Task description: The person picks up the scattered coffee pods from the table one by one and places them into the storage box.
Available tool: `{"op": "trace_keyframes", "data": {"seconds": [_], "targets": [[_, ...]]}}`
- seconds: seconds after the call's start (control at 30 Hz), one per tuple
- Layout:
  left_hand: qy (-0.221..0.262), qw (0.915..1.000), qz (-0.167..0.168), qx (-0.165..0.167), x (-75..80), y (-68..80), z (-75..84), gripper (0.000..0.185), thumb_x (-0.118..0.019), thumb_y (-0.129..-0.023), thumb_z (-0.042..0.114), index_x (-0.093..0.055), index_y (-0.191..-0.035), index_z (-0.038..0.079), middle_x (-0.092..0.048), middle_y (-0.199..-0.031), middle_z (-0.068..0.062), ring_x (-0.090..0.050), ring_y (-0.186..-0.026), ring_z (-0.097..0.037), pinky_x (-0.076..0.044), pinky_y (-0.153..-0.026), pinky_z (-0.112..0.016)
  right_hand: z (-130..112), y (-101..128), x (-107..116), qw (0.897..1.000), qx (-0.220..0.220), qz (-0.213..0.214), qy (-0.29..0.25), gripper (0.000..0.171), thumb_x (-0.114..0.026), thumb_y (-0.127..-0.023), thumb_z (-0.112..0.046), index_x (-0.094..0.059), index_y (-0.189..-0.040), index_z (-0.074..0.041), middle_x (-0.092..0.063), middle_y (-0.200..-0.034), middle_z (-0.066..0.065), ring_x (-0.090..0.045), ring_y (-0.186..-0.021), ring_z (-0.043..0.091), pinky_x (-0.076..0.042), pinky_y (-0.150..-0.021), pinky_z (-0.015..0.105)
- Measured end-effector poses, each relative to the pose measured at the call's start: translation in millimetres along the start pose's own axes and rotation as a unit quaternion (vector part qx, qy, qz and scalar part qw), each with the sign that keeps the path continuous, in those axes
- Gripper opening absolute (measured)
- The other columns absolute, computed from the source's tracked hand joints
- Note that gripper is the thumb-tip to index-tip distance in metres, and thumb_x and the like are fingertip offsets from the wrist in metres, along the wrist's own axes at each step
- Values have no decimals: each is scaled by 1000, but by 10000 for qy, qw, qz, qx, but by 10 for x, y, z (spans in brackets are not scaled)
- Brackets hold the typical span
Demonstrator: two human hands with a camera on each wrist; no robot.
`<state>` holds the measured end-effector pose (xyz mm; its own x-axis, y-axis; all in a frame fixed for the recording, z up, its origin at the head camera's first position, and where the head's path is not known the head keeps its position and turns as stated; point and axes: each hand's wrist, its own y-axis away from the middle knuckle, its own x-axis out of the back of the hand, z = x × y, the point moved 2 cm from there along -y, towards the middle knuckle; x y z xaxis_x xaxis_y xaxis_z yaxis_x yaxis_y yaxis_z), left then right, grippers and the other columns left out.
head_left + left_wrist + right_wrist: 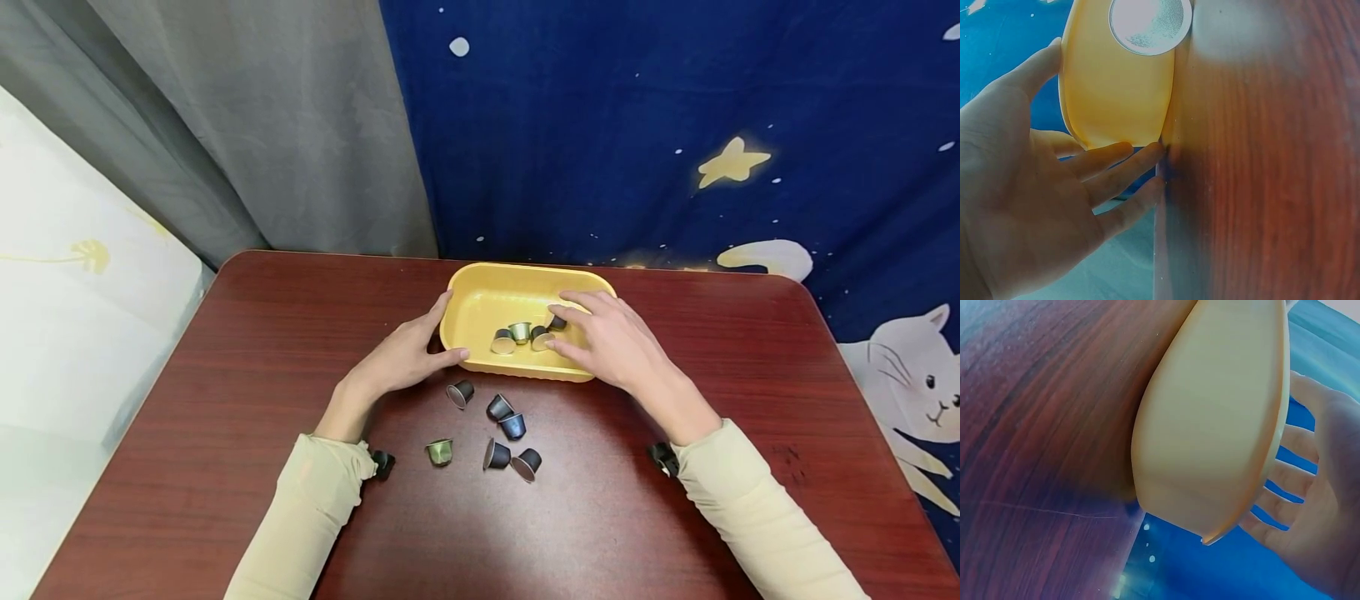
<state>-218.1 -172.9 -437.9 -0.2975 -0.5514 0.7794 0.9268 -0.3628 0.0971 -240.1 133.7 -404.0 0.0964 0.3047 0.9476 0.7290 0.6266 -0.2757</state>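
A yellow plastic bin [480, 287] stands near the table's far edge with several coffee capsules inside, among them a green capsule [520, 332] and a tan-lidded capsule [503, 342]. My left hand [397, 354] touches the bin's left end, thumb at the near rim and fingers fairly straight along the end wall. Over the bin's right end, my right hand [618, 342] is spread with nothing visible in its fingers, close to a dark capsule [557, 322]. In the left wrist view, a capsule's silver lid [1150, 25] shows in front of the bin.
On the table [600, 517], nearer than the bin, lie several dark capsules, such as a black capsule [461, 393] and a blue capsule [513, 427]. A green capsule [439, 452] lies left of them. Behind the table hang a grey curtain [300, 125] and a blue curtain [562, 125].
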Motion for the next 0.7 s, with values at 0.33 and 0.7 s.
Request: {"op": "trace_keyframes", "data": {"seconds": [0.33,0.7], "targets": [[3,10000,15,-14,-6,-3,-5,100,-60,-90,63,-2,-161,23,-23,-162,-4,-36,-142,-23,-33,-114,-44,-66,85,45,9997,140,100,-158,56,-67,-90,-51,-65,-133,-15,-56,-141,12,-51,-128,34,-40,-103,55],[29,10000,15,-18,3,6,0,101,-58,-89,67,-3,-161,23,-24,-162,-5,-37,-142,-23,-33,-113,-44,-156,170,103,9977,552,332,-218,56,-68,-90,-47,-64,-135,-13,-59,-136,12,-53,-125,32,-39,-106,50]]}}
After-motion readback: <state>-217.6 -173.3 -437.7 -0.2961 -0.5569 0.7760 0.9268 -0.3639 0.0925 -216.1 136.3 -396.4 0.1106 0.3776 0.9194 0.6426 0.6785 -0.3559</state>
